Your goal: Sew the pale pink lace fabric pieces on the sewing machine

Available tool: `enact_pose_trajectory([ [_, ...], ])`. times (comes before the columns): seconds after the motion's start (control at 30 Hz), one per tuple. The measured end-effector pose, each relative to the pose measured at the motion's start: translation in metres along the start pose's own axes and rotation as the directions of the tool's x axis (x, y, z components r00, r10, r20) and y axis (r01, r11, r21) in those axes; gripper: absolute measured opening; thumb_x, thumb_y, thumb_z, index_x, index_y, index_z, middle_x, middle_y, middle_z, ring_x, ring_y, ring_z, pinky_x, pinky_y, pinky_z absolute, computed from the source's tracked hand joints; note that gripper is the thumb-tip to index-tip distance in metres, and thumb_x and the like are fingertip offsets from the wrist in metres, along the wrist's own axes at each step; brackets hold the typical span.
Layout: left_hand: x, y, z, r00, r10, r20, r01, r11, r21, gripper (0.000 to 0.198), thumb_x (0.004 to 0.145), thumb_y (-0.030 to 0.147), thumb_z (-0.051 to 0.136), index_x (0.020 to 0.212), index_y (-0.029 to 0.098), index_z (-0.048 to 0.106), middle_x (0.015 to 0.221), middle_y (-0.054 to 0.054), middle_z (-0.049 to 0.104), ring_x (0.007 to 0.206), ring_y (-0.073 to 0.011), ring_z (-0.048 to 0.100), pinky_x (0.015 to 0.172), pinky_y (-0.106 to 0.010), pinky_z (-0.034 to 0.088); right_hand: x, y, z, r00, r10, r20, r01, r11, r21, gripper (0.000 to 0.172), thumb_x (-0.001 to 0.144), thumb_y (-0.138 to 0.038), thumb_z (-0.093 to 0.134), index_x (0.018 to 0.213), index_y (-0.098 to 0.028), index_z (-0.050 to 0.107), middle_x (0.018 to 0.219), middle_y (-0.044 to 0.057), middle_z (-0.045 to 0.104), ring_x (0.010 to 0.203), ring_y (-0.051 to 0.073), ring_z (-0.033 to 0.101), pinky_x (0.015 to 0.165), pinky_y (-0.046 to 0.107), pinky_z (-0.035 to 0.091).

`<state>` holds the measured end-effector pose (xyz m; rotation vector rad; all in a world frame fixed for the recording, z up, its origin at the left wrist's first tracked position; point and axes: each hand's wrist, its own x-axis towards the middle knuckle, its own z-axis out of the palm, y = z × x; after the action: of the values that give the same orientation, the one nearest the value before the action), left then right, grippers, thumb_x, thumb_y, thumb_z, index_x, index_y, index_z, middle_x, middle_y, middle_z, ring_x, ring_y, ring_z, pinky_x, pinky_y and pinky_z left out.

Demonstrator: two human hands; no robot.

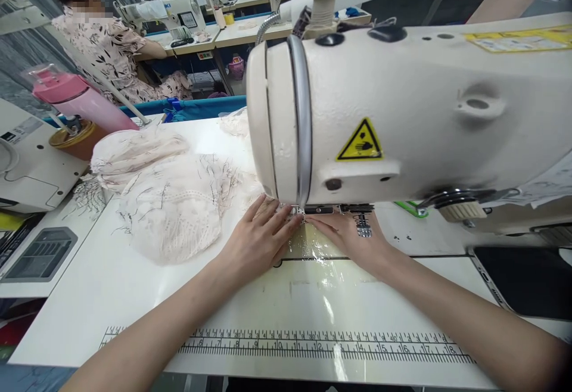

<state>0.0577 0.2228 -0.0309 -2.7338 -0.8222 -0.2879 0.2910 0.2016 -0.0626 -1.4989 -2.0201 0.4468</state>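
Observation:
Beneath the head of a cream sewing machine (281,112), both my hands meet near the needle area. My left hand (254,237) lies palm down with its fingers spread, the tips beside the presser foot (298,212) and over the edge of pale lace-like fabric (243,192). My right hand (357,238) reaches in from the right, thumb and a finger stretched toward the same spot. The machine head hides its other fingers and any cloth under them. More pale fabric with loose dark threads (179,213) lies bunched to the left.
A printed ruler (286,344) runs along the table's front. At right lies a dark phone (527,279). A pink bottle (84,100) and an amber cup (78,140) stand at left by a control panel (42,255). Behind, a person (102,52) sits near other sewing machines (165,16).

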Motion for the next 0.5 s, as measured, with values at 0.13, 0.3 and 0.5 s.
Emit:
enact_pose_trajectory([
  [0.13,0.000,0.000,0.000,1.000,-0.006,-0.005,0.006,1.000,0.011,0.038,0.101,0.028,0.041,0.135,0.016,0.054,0.134,-0.008,0.061,0.123,-0.0284,0.056,0.112,-0.049,0.035,0.006,-0.007,-0.005,0.999,-0.034,-0.019,0.034,0.999,-0.018,0.029,0.099,-0.040,0.044,0.110,-0.040,0.071,0.111,0.000,0.070,0.113,0.029,0.062,0.085,0.045,0.057],
  [0.3,0.001,0.000,0.001,1.000,-0.026,0.001,0.026,1.000,0.009,0.040,0.100,0.029,0.043,0.137,0.017,0.052,0.134,-0.009,0.060,0.123,-0.0282,0.056,0.113,-0.050,0.033,0.016,-0.010,-0.007,0.988,-0.153,-0.016,0.154,0.988,0.021,0.035,0.101,-0.035,0.039,0.106,-0.037,0.073,0.100,0.001,0.073,0.101,0.027,0.067,0.088,0.046,0.054],
  [0.5,0.003,0.004,0.001,0.992,0.050,-0.114,-0.049,0.999,0.013,0.031,0.098,0.015,0.045,0.126,0.012,0.059,0.130,-0.008,0.063,0.116,-0.0218,0.060,0.104,-0.039,0.045,0.015,-0.010,-0.008,0.990,-0.138,0.028,0.138,0.990,-0.017,0.037,0.101,-0.036,0.035,0.112,-0.036,0.071,0.095,0.002,0.073,0.097,0.027,0.067,0.083,0.045,0.055],
])
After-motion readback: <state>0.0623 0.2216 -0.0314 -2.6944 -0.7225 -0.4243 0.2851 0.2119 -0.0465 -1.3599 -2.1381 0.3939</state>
